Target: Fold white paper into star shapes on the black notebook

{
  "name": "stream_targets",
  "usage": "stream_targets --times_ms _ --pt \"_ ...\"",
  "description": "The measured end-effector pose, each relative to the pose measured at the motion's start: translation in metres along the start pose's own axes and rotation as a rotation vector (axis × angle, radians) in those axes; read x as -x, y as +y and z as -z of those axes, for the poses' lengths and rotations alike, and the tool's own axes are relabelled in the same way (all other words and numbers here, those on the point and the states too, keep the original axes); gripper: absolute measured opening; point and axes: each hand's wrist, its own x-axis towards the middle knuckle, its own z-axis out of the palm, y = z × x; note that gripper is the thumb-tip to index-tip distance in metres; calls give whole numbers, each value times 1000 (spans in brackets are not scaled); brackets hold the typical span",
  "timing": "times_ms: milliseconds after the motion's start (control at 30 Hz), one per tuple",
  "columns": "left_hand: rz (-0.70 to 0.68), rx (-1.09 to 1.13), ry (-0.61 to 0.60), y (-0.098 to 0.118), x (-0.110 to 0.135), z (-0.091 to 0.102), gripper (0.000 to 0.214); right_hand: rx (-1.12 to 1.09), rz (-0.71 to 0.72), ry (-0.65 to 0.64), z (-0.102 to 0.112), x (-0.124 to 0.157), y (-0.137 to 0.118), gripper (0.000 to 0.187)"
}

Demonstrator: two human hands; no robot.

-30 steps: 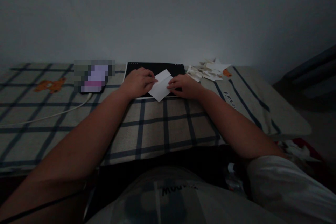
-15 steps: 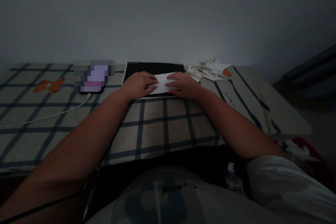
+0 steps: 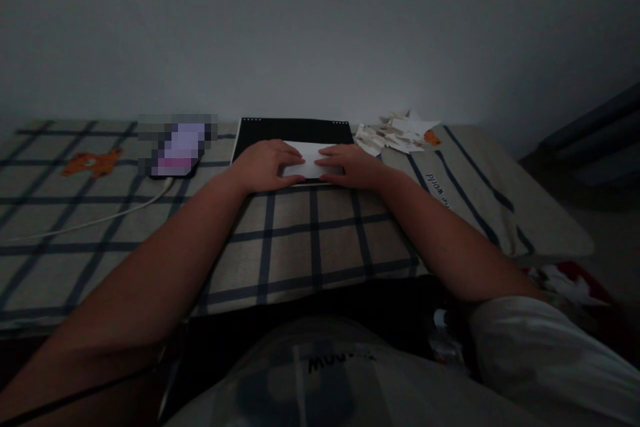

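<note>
A small white piece of paper lies level over a black board with a white edge and small white marks along its top. My left hand grips the paper's left part, fingers on top and thumb near its front edge. From the other side my right hand holds the right part in the same way. The fingertips of both hands point at each other, with a narrow strip of paper showing between them. The paper's outer ends are hidden under the hands.
A checked cloth covers the table against a wall. Left of the board lies a phone, its screen blurred, with a white cable. Torn paper pieces are heaped to the right. A bottle stands below the table edge.
The piece of paper has turned from a slant to nearly level. Both hands have shifted slightly toward me with it, my right hand a little more lowered.
</note>
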Motion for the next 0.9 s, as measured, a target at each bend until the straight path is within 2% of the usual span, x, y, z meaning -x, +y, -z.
stream_targets --times_ms 133,600,900 --pt "42 7 -5 1 1 1 61 -10 3 17 0 0 3 39" --pt "28 -4 27 0 1 -2 56 -68 15 52 0 -2 4 31" --pt "38 -68 36 -1 0 -4 56 -118 -42 64 3 -3 -2 35"
